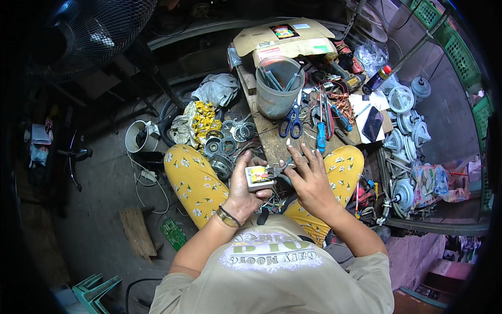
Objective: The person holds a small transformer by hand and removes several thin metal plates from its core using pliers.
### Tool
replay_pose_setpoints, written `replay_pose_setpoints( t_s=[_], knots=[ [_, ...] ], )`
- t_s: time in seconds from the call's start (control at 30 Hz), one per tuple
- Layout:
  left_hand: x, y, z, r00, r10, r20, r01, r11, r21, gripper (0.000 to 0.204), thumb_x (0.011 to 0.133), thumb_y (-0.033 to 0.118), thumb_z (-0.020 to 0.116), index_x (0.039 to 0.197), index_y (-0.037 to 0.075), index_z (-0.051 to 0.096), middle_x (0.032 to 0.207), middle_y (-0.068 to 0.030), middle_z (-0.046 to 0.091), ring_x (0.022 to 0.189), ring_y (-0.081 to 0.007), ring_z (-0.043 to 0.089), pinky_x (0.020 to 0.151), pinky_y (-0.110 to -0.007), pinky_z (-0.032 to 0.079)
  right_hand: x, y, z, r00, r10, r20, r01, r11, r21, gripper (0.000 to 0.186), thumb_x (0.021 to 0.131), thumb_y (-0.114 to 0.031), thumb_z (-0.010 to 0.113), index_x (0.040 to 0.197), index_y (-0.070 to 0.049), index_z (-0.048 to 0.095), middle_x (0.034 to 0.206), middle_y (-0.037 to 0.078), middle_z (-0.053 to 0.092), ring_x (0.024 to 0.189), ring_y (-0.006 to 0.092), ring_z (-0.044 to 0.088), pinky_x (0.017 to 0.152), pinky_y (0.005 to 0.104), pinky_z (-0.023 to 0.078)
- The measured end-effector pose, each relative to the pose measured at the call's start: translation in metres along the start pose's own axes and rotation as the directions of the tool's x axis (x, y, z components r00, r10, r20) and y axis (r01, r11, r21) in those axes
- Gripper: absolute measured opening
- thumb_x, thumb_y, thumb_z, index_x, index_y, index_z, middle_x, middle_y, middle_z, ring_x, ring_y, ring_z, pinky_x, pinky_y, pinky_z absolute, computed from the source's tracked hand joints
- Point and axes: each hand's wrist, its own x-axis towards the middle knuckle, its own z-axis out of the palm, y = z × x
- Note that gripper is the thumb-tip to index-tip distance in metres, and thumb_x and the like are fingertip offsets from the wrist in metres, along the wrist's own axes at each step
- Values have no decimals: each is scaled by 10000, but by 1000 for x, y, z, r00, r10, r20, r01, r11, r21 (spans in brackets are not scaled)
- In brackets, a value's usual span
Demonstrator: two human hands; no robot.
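Note:
My left hand (241, 189) is closed round a small white box-shaped part (260, 185) with a yellow, red-marked piece in its top. From the right, my right hand (317, 187) grips a pair of pliers (274, 171); its fingers partly cover the handles. The metal jaws touch or lie just over the right edge of the yellow piece; I cannot tell whether they bite on anything. Beyond my hands, on the wooden bench (272, 144), lie blue-handled scissors (291, 123) and a blue-handled screwdriver (321, 137).
A cloudy plastic bucket (276, 99) with tools and a cardboard box (285, 39) stand at the back. A phone (373, 123) lies right of the copper wire (342, 108). Motor parts (227, 144) lie left of the bench, white plastic parts (408, 138) right, a green circuit board (173, 233) on the floor.

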Motion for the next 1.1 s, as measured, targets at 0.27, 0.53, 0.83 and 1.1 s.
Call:
replay_pose_setpoints(
  t_s=[0.27,0.53,0.83,1.1],
  knots=[
    [-3,-8,10,964,253,-81,-223,936,272,375,961,498,440,839,155,529,723,2,548,541,-93,502,365,-208,321,5,9,2,997,-80,7,80,996,-33,199,765,-94,586,957,-46,611,1131,134,553,1067,363,524,886,456,469],
    [-2,-9,8,932,350,-93,-306,899,313,439,952,527,453,898,99,537,717,-38,565,520,-90,505,376,-210,327,3,12,15,999,-35,12,30,962,270,174,705,-28,599,878,-35,580,956,106,588,814,300,609,622,389,505],
    [20,2,-8,724,662,193,-654,572,495,434,990,457,411,821,76,534,810,-69,569,608,-134,538,477,-214,413,1,4,24,837,-26,547,-547,-94,832,107,784,48,410,800,-44,461,727,55,542,556,136,496,484,272,408],
    [14,12,-12,932,302,200,-314,949,30,465,952,554,408,839,123,541,841,-89,544,716,-203,572,395,-219,374,-8,32,14,960,-118,252,-266,-654,708,47,809,-36,572,829,-64,539,895,162,549,632,258,564,546,335,466]
  ],
)
